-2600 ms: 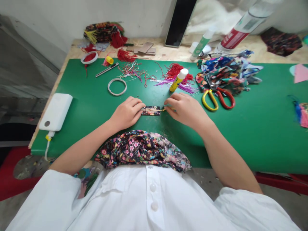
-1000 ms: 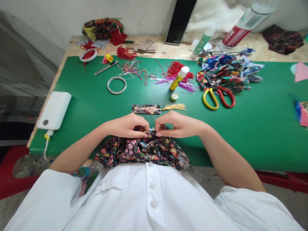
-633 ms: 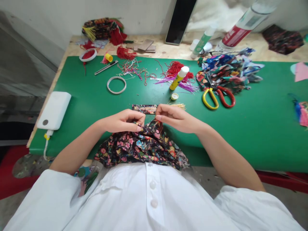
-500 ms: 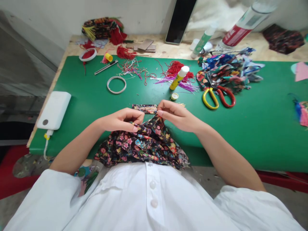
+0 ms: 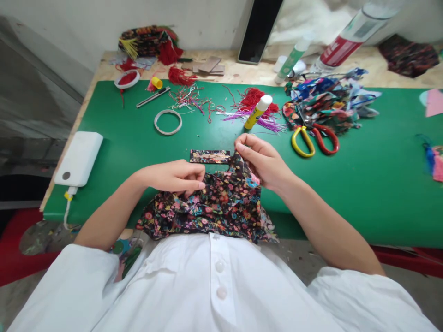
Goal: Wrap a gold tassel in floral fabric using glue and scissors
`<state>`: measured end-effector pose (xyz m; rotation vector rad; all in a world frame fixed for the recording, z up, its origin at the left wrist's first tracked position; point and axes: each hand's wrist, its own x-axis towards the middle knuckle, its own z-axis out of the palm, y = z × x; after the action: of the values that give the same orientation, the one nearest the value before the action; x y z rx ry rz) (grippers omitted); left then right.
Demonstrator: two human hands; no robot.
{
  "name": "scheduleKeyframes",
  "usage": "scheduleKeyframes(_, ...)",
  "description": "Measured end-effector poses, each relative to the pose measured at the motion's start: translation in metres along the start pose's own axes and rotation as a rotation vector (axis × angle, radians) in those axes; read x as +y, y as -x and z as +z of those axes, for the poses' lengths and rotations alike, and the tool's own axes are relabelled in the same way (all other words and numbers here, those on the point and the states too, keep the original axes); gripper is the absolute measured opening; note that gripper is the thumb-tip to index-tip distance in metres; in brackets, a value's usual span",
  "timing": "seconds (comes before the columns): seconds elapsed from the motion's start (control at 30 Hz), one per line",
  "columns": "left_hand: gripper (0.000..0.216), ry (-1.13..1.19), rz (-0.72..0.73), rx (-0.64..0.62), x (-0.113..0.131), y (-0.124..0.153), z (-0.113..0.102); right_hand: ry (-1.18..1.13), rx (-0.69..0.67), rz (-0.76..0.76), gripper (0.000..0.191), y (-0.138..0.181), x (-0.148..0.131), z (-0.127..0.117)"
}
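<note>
A black floral fabric piece (image 5: 214,203) lies over the table's front edge, close to my white shirt. My right hand (image 5: 258,157) pinches its upper right corner and holds that part raised. At the upper left of the cloth, my left hand (image 5: 180,177) is curled, with thumb and fingers closed on the fabric. Just beyond the cloth lies a small flat rectangle covered in matching floral fabric (image 5: 209,157), with a pale strip along its middle. A yellow glue stick (image 5: 258,112) with a white end stands past my right hand.
Scissors (image 5: 314,138) with yellow and red handles lie on the right, by a heap of fabric scraps (image 5: 332,101). A tape ring (image 5: 168,122), a utility knife (image 5: 152,97) and loose threads (image 5: 194,99) are at the back. A white power bank (image 5: 79,158) with a cable sits left.
My right hand has moved right and slightly away from me, pulling the cloth's corner along and spreading the fabric. The left hand has shifted only a little.
</note>
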<state>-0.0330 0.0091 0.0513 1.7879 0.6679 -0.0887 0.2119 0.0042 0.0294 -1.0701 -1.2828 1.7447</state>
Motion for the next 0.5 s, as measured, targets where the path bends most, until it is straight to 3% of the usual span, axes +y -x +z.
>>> scheduleKeyframes(0.1, 0.029, -0.062, 0.033, 0.284, -0.003, -0.005, 0.002, -0.006, -0.028, -0.028, 0.049, 0.003, -0.003, 0.001)
scheduleKeyframes(0.17, 0.032, -0.103, 0.062, 0.392, -0.006, -0.009, 0.004, 0.003, -0.048, -0.048, 0.050, 0.004, -0.004, 0.002)
scheduleKeyframes(0.27, 0.043, -0.188, 0.168, 0.421, -0.012, -0.016, 0.010, 0.041, -0.064, -0.056, 0.051, 0.006, -0.004, 0.002)
scheduleKeyframes(0.37, 0.026, -0.299, 0.278, 0.435, -0.015, -0.023, 0.015, 0.071, -0.042, -0.073, 0.051, 0.006, -0.005, 0.001)
scheduleKeyframes(0.5, 0.014, -0.268, 0.285, 0.437, -0.013, -0.023, 0.016, 0.087, 0.038, -0.134, 0.046, 0.003, -0.004, -0.002)
